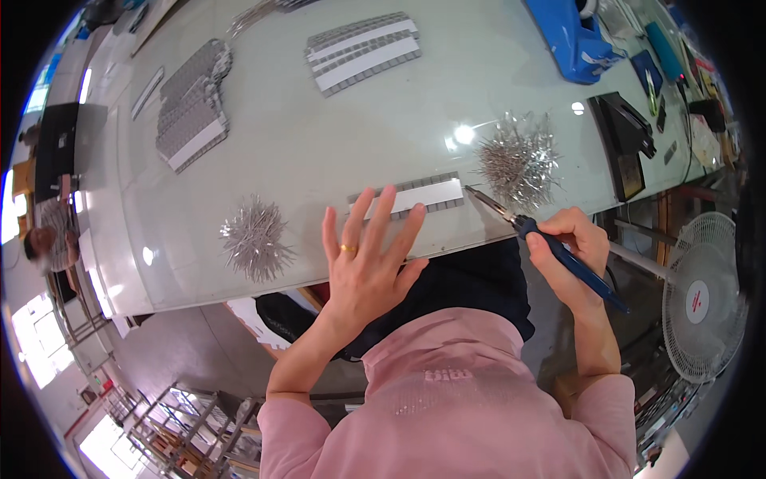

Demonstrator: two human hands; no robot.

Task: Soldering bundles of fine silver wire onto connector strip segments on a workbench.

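Observation:
My left hand [369,263], with a ring on one finger, lies with its fingers spread over the left part of a flat strip [435,192]. The strip has a white band down its middle and grey squares along both long edges. My right hand [576,255] is closed round the dark blue handle of a soldering iron [574,267]. Its metal tip points at the strip's right end; whether they touch I cannot tell. Just beyond the iron sits a pile of thin silvery wire pieces [520,162]. To the left of my left hand lies another such pile [257,238].
Further back on the pale table [319,144] lie a stack of similar strips [363,52] and a long grey stack [191,104]. At the right are a black stand [621,148] and a blue plastic container [570,40]. A white fan [702,297] stands beyond the table's right edge.

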